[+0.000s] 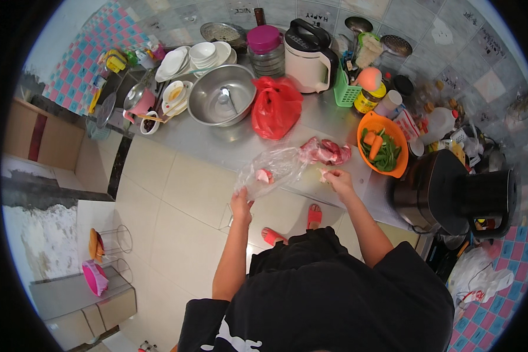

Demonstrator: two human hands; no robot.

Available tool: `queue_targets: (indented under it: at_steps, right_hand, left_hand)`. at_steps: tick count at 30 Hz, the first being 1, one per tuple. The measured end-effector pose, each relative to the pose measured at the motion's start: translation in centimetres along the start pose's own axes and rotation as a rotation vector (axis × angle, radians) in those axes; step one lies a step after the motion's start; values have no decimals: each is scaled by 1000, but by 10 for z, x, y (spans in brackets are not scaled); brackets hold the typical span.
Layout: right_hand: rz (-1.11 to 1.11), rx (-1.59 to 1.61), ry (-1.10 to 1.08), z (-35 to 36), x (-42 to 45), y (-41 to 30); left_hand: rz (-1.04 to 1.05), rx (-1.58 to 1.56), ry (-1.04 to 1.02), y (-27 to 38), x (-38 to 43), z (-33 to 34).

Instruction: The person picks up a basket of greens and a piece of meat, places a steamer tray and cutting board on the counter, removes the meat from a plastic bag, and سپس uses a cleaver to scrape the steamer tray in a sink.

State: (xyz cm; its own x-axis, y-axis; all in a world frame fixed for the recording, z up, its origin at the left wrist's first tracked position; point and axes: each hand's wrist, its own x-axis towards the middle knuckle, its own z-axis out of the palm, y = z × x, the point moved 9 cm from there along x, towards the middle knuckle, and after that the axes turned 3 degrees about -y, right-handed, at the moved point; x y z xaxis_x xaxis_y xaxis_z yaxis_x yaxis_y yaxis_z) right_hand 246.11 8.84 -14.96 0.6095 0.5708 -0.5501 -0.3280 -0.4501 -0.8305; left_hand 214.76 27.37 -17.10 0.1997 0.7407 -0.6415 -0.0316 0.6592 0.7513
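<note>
My left hand (pixel 241 205) grips the lower left edge of a clear plastic bag (pixel 279 165), held over the counter's front edge. Inside the bag lies a small piece of raw meat (pixel 264 176). My right hand (pixel 339 182) pinches a small pale scrap of meat or fat (pixel 323 175) above a pale board at the counter edge. Just beyond, at the bag's right end, sit larger pieces of raw red meat (pixel 330 152). A knotted red plastic bag (pixel 276 108) stands behind the clear bag.
An orange basket (pixel 404 152) of greens and carrots stands to the right, beside a dark appliance (pixel 435 193). Left of the red bag is a steel basin (pixel 198 105) with a ladle inside. A white jug-shaped appliance (pixel 308 66) and a green utensil holder (pixel 346 93) stand behind.
</note>
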Motion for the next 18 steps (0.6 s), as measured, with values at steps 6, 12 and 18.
queue_targets:
  at_steps: [6, 12, 18]
  right_hand:
    - [-272, -273, -175, 10, -35, -90]
    - [-419, -147, -419, 60, -64, -156]
    - [-442, 122, -707, 103, -84, -181]
  left_hand:
    - [33, 20, -21, 11, 6, 1]
    - [54, -19, -44, 17, 4, 7]
    - [77, -18, -67, 23, 2, 13]
